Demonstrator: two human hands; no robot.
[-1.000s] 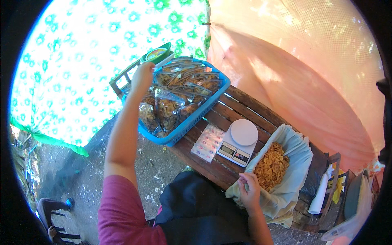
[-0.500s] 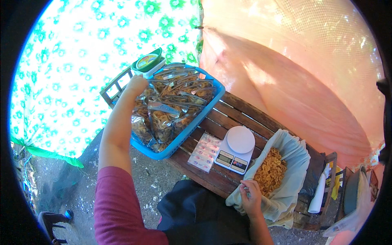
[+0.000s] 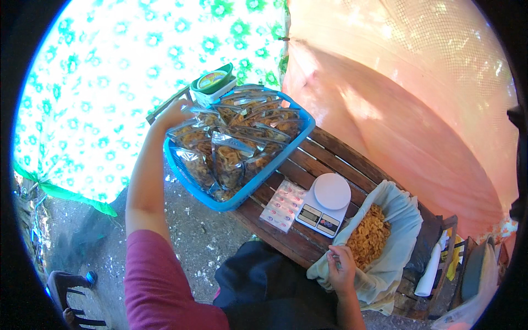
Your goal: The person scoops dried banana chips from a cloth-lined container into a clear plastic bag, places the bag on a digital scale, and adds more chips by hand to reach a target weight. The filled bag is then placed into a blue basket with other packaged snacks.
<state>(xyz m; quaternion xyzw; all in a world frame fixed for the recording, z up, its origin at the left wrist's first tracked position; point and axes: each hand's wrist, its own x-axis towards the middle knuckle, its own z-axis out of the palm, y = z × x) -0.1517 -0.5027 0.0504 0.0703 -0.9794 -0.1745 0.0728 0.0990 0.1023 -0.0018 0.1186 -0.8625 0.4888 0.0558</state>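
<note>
My left hand point(image 3: 176, 114) reaches to the far left rim of a blue plastic basket point(image 3: 228, 204), beside the nearest bags. Its fingers are blurred, so their hold does not show. Clear packets point(image 3: 228, 159) of brown chip-like pieces fill the basket, most standing on end. My right hand point(image 3: 342, 270) is at the near left edge of a container lined with pale cloth point(image 3: 404, 220). Its thumb and forefinger are pinched together; anything between them is too small to make out. Loose golden-brown chips point(image 3: 369, 237) lie inside the cloth.
A white digital scale point(image 3: 331, 192) and a sheet of printed labels point(image 3: 283, 204) lie between basket and cloth on the slatted wooden bench point(image 3: 275, 239). Green and white tubs point(image 3: 213, 82) stand behind the basket. A white roll point(image 3: 430, 272) lies at the right. A chair point(image 3: 71, 297) stands lower left.
My left hand has drawn back leftward, from over the packets to the basket's rim. My right hand keeps its place by the cloth. The whole view has shifted slightly.
</note>
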